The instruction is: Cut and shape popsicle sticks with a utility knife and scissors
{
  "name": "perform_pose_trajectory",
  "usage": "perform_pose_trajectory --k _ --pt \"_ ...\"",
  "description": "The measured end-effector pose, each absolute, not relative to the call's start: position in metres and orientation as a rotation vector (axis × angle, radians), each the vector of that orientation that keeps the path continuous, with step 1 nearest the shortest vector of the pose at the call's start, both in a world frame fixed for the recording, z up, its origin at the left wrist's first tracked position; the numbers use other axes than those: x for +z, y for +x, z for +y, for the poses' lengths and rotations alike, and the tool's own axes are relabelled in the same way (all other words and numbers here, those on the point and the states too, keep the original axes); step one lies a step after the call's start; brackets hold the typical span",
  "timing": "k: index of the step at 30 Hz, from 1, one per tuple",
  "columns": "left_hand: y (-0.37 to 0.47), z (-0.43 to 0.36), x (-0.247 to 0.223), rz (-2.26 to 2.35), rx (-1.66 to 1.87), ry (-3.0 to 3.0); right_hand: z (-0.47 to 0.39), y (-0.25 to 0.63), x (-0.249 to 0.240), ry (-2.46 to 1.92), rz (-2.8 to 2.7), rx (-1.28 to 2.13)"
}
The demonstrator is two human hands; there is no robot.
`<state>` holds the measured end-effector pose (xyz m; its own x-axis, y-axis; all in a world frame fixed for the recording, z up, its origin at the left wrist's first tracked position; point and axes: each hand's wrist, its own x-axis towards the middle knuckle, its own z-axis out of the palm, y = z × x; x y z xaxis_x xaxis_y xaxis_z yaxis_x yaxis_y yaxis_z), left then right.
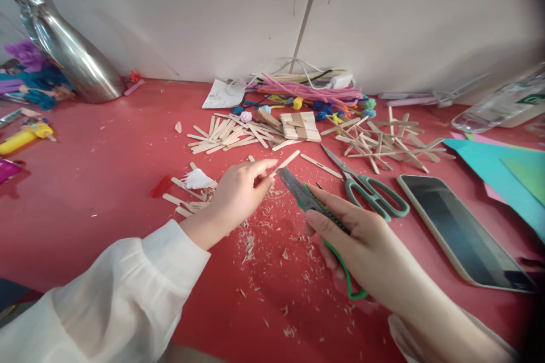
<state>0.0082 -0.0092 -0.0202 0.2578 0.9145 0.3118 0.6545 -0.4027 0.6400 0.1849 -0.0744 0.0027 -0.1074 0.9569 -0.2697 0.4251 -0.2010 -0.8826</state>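
Observation:
My left hand [242,191] pinches a thin wooden craft stick [290,160] between thumb and fingers, its free end pointing up and right. My right hand [347,227] is wrapped round a green-handled cutter [313,201] with a grey metal blade and a green loop below the palm. The blade tip is right by the stick near my left fingertips; whether it touches cannot be made out. Wood shavings [284,252] lie scattered on the red table [128,181] below my hands. Another craft stick with a slit [321,165] lies just beyond the blade.
Grey-green scissors [370,190] and a phone [462,229] lie right of my hands. Behind are piles of craft sticks [232,133], a bundled stack [301,126] and pink pipe cleaners [306,89]. A metal jug [76,48] stands back left; coloured paper [506,173] and a clear bottle [498,105] are at right.

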Motion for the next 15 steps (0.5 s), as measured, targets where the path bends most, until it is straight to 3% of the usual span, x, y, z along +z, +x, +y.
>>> perform_pose_trajectory --k 15 --pt "0.0099 -0.0099 -0.0198 1.424 0.988 2.179 -0.0738 0.1853 0.0011 -1.602 -1.456 1.375"
